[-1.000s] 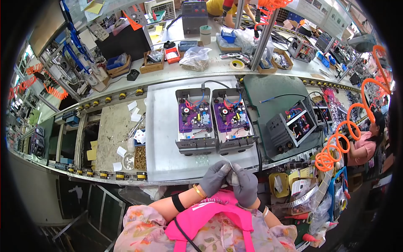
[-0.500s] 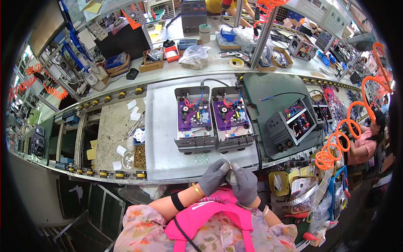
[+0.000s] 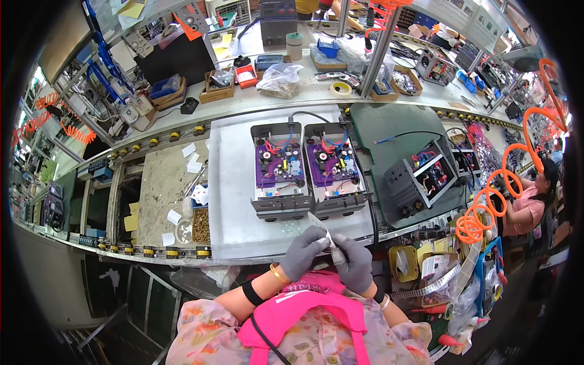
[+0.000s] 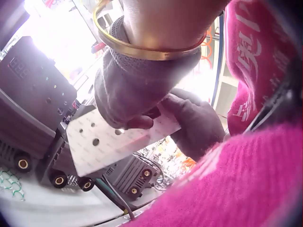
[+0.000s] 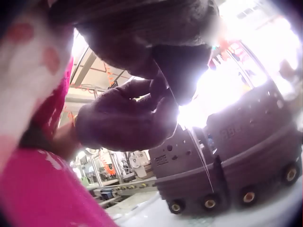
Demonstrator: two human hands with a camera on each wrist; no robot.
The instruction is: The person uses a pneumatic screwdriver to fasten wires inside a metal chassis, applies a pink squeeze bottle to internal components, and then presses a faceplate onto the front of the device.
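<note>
Left wrist view shows us a thin, pale sheet (image 4: 97,144) with punched holes, held tilted between our gloved hands, near the front edge of the worktop (image 3: 243,249). Our left hand (image 4: 142,90) pinches it in a narrow grip, thumb on its face; our right hand (image 3: 354,261) has an equally narrow hold on its other end. We would do well to support it by the edges with light, even pressure, keep fingertips off the holes and avoid a sharp bend, since something this thin could crease. We should also keep its free corner clear of the two open machines (image 3: 280,210) (image 3: 342,204) just beyond.

Faint print repeats across the sheet, too weak for us to read. One machine front carries a segment display (image 4: 20,66) that seems to show 888. White Chinese characters mark the pink garment (image 4: 251,61); one looks like 奥. We can make out no brand name
</note>
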